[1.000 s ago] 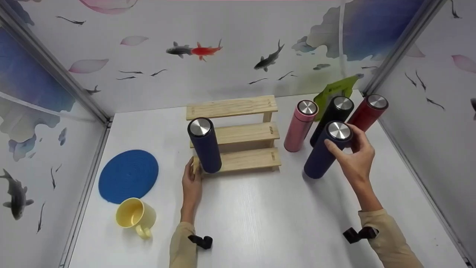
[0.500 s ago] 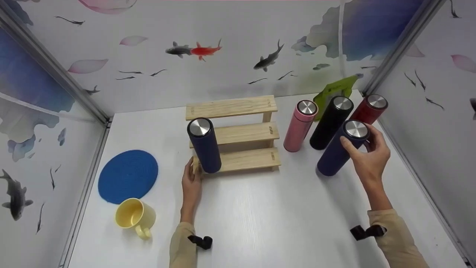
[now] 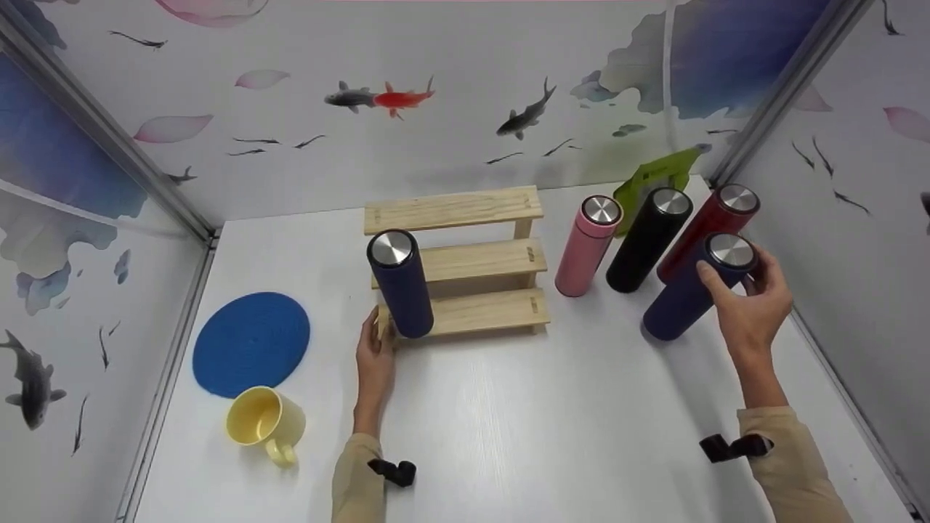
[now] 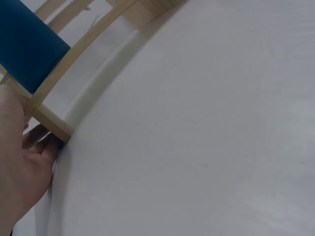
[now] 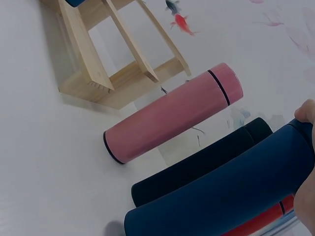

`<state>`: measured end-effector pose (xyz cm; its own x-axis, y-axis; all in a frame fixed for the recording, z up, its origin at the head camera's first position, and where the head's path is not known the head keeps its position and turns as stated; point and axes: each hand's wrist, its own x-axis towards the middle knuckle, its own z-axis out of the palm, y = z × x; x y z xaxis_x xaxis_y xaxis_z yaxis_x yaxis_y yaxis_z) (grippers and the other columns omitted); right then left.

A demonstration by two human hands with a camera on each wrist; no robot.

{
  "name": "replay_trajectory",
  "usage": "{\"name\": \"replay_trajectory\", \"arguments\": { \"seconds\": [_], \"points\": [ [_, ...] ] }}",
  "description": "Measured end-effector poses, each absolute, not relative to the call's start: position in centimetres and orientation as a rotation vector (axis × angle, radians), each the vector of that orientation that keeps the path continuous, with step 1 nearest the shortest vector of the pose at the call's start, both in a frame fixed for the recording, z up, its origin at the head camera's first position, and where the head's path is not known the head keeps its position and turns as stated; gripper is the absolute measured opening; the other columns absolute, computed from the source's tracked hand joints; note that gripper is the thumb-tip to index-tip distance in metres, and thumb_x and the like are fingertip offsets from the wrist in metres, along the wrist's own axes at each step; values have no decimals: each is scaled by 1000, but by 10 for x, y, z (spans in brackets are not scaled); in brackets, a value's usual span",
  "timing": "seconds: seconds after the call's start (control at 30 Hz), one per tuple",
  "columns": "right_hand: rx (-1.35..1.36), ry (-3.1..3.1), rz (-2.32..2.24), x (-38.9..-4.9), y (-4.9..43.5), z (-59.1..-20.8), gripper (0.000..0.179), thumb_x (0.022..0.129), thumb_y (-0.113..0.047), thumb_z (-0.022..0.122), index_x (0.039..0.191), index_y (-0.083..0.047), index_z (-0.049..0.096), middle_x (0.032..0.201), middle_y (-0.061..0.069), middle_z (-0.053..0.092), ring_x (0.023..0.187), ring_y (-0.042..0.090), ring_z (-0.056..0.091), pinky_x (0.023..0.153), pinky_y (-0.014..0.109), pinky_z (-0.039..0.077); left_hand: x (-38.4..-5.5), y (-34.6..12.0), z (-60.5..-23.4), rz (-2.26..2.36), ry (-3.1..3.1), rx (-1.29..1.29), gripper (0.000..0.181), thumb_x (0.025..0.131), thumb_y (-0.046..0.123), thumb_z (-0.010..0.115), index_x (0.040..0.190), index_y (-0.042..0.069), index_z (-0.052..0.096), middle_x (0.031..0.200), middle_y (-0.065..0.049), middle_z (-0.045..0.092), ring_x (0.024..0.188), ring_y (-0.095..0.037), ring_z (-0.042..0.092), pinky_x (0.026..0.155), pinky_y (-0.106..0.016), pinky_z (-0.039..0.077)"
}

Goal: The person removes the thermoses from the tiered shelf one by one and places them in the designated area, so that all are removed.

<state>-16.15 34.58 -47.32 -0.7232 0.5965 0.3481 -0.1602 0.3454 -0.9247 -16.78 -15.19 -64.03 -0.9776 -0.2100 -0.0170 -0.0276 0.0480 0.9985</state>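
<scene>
My right hand (image 3: 759,309) grips a dark blue thermos bottle (image 3: 685,301) near its silver-topped lid, thumb on the near side. In the right wrist view this blue bottle (image 5: 216,184) lies in front of the black and red ones. At the left end of a three-tier wooden rack (image 3: 487,314), my left hand (image 3: 375,367) holds the lowest tier's end. Thumb and fingers lie around the end piece (image 4: 51,124) in the left wrist view. Another dark blue thermos (image 3: 405,294) stands on the bottom tier at that end.
Pink (image 3: 581,254), black (image 3: 647,243) and red (image 3: 716,218) thermos bottles stand at the back right, with a green pouch (image 3: 643,181) behind them. On the left are a round blue mat (image 3: 251,341) and a yellow mug (image 3: 290,418). Patterned walls enclose the white table (image 3: 472,443).
My right hand has moved to the right with the blue thermos, which now overlaps the red bottle and no longer overlaps the black one. The left hand stays at the rack.
</scene>
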Motion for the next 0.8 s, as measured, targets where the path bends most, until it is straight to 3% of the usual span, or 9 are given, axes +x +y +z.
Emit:
{"name": "replay_trajectory", "arguments": {
  "seconds": [0.17,0.4,0.8],
  "points": [
    [-445,-1913,1455,-165,356,-473,59,80,-11,85,135,-9,62,124,-5,63,121,13,59,111,24,48,-167,-152,-638,-2071,-2193,266,51,110,21,45,159,22,33,169,-6,21,157,-30,17,119,-41,42],
    [-509,-1867,1439,-169,367,-472,60,79,-12,86,134,-8,62,121,-5,63,118,12,60,110,24,48,-168,-153,-638,-2049,-2200,258,51,109,17,46,159,16,33,168,-9,24,157,-33,17,120,-45,40],
    [-639,-1797,1451,-177,383,-474,61,76,-13,87,132,-7,63,116,-6,63,115,11,60,107,22,50,-166,-153,-637,-2082,-2174,248,53,109,17,47,160,14,30,169,-10,22,157,-33,18,120,-47,39]
  ]
}}
